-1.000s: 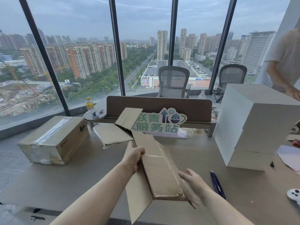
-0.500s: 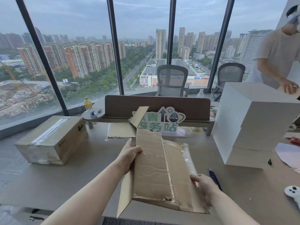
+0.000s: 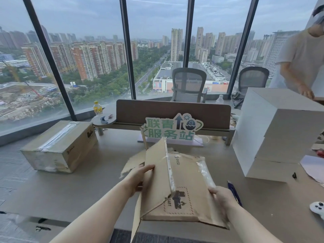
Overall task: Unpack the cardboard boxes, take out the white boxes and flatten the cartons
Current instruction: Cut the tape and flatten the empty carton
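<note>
Cardboard cartons: two, one sealed, one flattened. White boxes: apparently three, stacked. Chairs: two.

Your left hand grips the left edge of the flattened carton; your right hand grips its right edge, near you over the desk. Left of it, well apart, a sealed carton sits on the desk. To the right stands a stack of boxes. Behind the carton a sign stands before the divider. Two chairs sit behind the divider. A second person stands behind the stack.
</note>
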Available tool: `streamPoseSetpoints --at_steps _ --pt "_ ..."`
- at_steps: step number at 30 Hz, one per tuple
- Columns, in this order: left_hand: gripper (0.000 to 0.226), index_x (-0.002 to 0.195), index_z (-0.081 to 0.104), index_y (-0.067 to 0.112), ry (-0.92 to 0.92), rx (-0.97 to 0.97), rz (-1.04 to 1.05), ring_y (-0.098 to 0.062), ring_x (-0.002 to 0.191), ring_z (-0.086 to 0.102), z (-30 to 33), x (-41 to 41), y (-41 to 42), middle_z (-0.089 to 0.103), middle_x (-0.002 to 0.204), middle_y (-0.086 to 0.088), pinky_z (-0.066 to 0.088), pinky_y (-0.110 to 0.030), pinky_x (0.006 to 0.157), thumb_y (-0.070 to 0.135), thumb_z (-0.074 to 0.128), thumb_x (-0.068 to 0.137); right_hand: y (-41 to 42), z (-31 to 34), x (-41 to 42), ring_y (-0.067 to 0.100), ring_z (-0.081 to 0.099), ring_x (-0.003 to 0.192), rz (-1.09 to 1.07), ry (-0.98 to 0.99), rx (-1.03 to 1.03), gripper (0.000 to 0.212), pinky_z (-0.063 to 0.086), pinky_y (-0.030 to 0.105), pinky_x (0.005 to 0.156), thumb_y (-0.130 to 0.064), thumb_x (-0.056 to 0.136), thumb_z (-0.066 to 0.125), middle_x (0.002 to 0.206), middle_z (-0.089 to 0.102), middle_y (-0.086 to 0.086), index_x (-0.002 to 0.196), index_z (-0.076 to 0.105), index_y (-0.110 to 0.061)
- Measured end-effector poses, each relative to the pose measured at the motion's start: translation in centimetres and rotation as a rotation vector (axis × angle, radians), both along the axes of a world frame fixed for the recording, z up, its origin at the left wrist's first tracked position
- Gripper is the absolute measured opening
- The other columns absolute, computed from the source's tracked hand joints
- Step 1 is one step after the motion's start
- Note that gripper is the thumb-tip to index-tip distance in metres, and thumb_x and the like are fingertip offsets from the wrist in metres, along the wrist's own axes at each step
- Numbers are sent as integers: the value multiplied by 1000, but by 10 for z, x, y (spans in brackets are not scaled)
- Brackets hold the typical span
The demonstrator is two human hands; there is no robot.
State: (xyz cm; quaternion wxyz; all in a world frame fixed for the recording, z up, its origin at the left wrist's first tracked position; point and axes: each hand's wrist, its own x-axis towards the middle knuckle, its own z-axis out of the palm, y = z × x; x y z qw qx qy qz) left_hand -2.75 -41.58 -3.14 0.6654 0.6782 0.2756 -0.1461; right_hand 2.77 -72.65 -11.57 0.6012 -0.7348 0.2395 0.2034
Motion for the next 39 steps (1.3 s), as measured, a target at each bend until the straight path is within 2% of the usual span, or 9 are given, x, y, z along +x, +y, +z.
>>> streamPoseSetpoints --at_steps 3,7,10,13,18,21,25,32,39 --pt "58 109 61 38 28 48 -110 -26 107 64 -10 -7 6 62 118 6 44 -41 104 76 66 66 -2 -1 12 31 63 83 -31 -89 -128 19 51 41 80 -16 88 67 88 69 16 89 71 2" --pt "84 130 58 33 61 -155 -157 -26 100 57 -33 -12 21 61 114 -5 40 -44 94 91 31 75 -8 -3 13 32 64 76 -103 -46 -89 12 52 42 73 -13 84 71 81 68 16 83 69 -1" --pt "106 131 59 17 131 -346 -91 -30 103 44 -54 -18 37 47 118 -2 40 -42 89 98 39 65 -14 -5 10 32 64 73 -120 -49 -99 8 50 38 69 -11 84 71 80 69 16 84 71 -3" --pt "66 125 61 11 189 -231 -141 -31 104 68 -55 -30 33 70 116 -9 55 -41 88 66 56 88 -18 -10 10 32 62 72 -102 -64 -128 7 49 39 69 -8 84 69 79 68 17 85 71 -1" --pt "17 108 61 2 124 96 -9 -30 88 71 -66 -36 30 73 97 -15 57 -35 69 8 61 92 -24 4 7 28 56 64 -23 -171 -361 17 39 31 58 -16 78 68 70 63 15 67 64 -5" --pt "14 100 67 1 102 108 26 -28 88 72 -82 -36 33 75 93 -13 58 -36 79 3 68 86 -37 3 9 26 51 62 33 -202 -526 19 33 31 54 -12 80 65 66 60 10 63 61 -7" --pt "16 98 68 -2 117 78 77 -29 90 72 -101 -33 25 75 92 -14 56 -44 91 -1 68 82 -43 -13 13 32 59 80 117 -165 -718 11 36 32 60 -15 86 58 81 65 11 82 68 -11" --pt "18 110 65 11 132 30 -102 -22 86 74 -111 -29 2 75 98 -8 60 -32 70 15 63 92 -54 -15 12 26 59 73 128 -129 -846 14 48 31 65 -28 87 55 81 63 4 90 62 -16" --pt "16 104 65 6 197 108 -88 -27 87 72 -148 -29 -8 73 97 -12 61 -36 72 7 57 90 -46 -11 4 21 59 80 150 -227 -755 20 41 31 62 -25 90 52 94 65 -3 107 59 -33"
